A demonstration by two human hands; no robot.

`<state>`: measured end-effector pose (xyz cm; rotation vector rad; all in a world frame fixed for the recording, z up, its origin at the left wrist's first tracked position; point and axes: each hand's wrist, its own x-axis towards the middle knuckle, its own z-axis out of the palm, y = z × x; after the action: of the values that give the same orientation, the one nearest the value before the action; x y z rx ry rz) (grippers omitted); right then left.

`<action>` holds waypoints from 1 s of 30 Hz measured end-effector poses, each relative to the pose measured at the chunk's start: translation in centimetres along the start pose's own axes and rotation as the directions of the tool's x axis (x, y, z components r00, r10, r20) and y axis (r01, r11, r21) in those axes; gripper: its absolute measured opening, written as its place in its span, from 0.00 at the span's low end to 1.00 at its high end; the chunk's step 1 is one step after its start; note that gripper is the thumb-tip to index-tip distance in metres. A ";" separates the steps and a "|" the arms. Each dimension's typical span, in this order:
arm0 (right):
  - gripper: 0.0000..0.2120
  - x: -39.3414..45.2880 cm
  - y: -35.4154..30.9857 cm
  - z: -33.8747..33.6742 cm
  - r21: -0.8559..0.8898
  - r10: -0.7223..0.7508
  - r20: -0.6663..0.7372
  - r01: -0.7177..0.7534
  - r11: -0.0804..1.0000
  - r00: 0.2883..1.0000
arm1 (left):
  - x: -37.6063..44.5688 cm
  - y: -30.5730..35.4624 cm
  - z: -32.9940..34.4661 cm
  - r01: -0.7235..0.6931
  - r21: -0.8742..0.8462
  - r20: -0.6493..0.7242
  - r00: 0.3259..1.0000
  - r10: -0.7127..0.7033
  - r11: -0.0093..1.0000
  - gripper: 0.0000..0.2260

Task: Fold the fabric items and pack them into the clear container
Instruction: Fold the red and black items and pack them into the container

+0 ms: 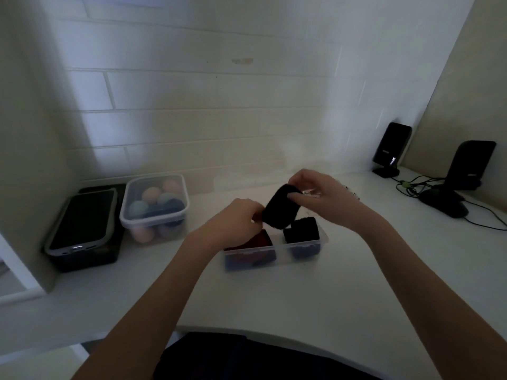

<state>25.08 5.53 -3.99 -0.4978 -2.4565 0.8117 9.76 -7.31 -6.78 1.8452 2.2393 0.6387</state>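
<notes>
A folded black fabric bundle (280,206) hangs in the air just above the clear container (274,249). My left hand (238,218) pinches its lower left end and my right hand (315,192) grips its upper right end. Inside the container sit a dark red folded piece (260,241) on the left and a black folded piece (301,230) on the right. Darker fabric shows through the container's front wall, too dim to identify.
A second clear lidded box (155,207) of pastel balls stands at the left, beside a phone (82,219) lying on a black box. Two black speakers (391,149) (466,167) and a mouse (444,202) with cables occupy the right back corner. The white desk's curved front edge (274,331) is near my body.
</notes>
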 end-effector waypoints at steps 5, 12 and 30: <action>0.06 -0.2 -0.3 0.5 0.207 0.051 -0.056 -0.038 0.977 0.997 | 0.1 1.1 -0.8 0.052 -0.664 0.018 0.998 -0.054 0.746 0.21; 0.05 -0.1 -1.0 1.1 0.378 0.094 -0.056 -0.066 0.923 0.994 | 0.8 1.4 0.1 0.042 -0.754 -0.089 0.982 -0.165 0.656 0.10; 0.02 0.3 -0.8 0.9 0.451 0.167 -0.144 -0.086 0.889 0.975 | 0.9 0.8 -0.4 0.337 -0.941 0.336 0.941 -0.032 0.039 0.21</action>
<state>24.19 4.61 -4.04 -0.5340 -2.0018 1.2804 10.18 -6.44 -5.97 0.7192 1.0677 1.3564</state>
